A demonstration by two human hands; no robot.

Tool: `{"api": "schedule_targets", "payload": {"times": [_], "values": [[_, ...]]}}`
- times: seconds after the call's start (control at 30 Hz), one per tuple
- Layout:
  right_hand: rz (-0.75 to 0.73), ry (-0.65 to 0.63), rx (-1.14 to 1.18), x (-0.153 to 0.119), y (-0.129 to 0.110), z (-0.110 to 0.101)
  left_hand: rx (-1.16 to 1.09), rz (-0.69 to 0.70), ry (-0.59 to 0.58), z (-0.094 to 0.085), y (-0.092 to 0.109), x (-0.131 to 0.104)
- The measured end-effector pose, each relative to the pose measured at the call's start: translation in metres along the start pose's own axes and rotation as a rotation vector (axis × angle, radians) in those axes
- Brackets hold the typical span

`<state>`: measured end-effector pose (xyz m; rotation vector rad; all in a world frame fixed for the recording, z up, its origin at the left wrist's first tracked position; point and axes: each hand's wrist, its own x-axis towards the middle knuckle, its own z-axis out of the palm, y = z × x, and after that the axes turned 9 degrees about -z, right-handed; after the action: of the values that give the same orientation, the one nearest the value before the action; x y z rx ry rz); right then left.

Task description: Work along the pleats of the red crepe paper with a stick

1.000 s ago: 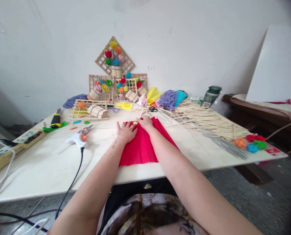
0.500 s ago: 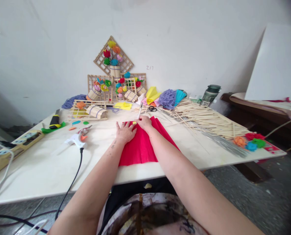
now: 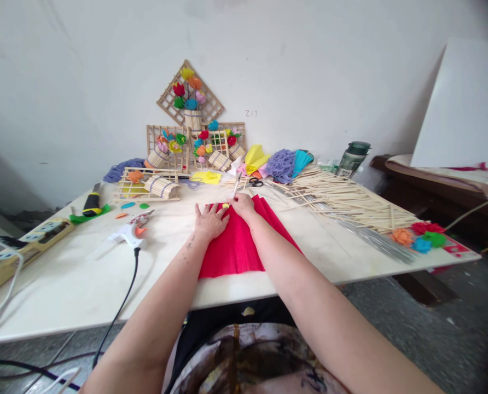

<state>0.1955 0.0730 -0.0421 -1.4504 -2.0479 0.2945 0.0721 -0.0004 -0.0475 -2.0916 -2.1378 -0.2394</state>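
Note:
A sheet of red crepe paper (image 3: 231,249) lies on the table in front of me. My left hand (image 3: 211,220) rests flat on its upper left part with the fingers spread. By those fingertips sits a small yellow disc (image 3: 225,206) on the red paper. My right hand (image 3: 242,206) is closed around a white pen (image 3: 236,185), held tilted close to the disc; its tip is hidden behind the fingers.
On the left are a glue gun (image 3: 129,234), a utility knife (image 3: 92,202) and a power strip (image 3: 26,249). Bamboo sticks (image 3: 346,202) and grey wires (image 3: 375,241) cover the right side. Scissors (image 3: 255,182), purple yarn (image 3: 282,166) and flower lattices (image 3: 168,142) stand behind.
The pen's upper end has tilted slightly to the right in my right hand. My left hand and the red paper stay in place.

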Motion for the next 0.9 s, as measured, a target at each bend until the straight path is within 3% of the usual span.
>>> {"api": "schedule_targets", "payload": {"times": [0.3,0.67,0.9], "values": [[0.001,0.057,0.061,-0.0012,-0.0005,-0.0016,-0.018,-0.009,-0.01,0.001,-0.0015,0.0011],[-0.027,-0.059,0.099,-0.0018,-0.0061,-0.0091,-0.062,-0.025,-0.038,0.003,-0.0031,0.0035],[-0.063,-0.028,0.026,-0.0093,-0.0013,-0.0034,-0.144,-0.088,-0.098,0.0001,-0.0051,0.0051]]}}
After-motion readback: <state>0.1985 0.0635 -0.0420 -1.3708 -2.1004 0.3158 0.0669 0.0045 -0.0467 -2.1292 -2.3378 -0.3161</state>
